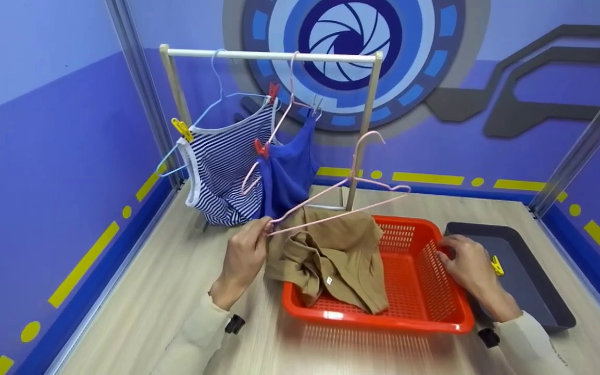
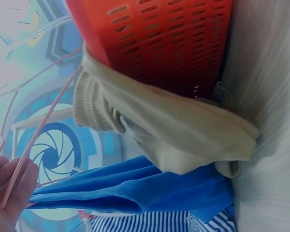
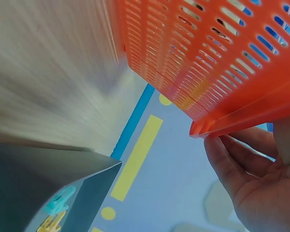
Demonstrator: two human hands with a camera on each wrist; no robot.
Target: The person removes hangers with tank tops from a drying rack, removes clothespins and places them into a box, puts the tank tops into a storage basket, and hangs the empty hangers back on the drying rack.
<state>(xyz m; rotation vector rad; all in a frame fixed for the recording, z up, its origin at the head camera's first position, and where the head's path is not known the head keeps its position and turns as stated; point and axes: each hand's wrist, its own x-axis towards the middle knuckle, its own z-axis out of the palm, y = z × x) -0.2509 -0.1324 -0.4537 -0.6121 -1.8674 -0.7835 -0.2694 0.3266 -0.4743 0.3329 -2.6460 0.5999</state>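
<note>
**Pink hanger [image 1: 352, 177] pinched in the left hand [image 1: 245, 252]; right hand [image 1: 469, 266] on the red basket [image 1: 383, 322]**

In the head view, the left fingers pinch one end of the pink hanger between thumb and fingertips. From there it rises toward two o'clock, with its hook at the upper end. Its lower bar crosses in front of the brown garment [image 1: 352, 265]; whether the two touch cannot be told.

The garment lies at four o'clock from the left fingers, partly in the basket and draped over the rim on its nine o'clock side, where it hangs outside. The right fingers grip the basket's three o'clock rim, thumb on the inner side, with the basket's interior at nine o'clock from that hand.

At three o'clock from the right hand is a dark tray [image 1: 521, 255] holding a yellow clip [image 1: 497, 265] and a teal clip [image 3: 60, 199]. At twelve o'clock from the left hand, on the desk [image 1: 138, 312], stands a rack [image 1: 366, 120], from which hang a striped garment [image 1: 232, 156] and a blue garment [image 1: 292, 177].
</note>
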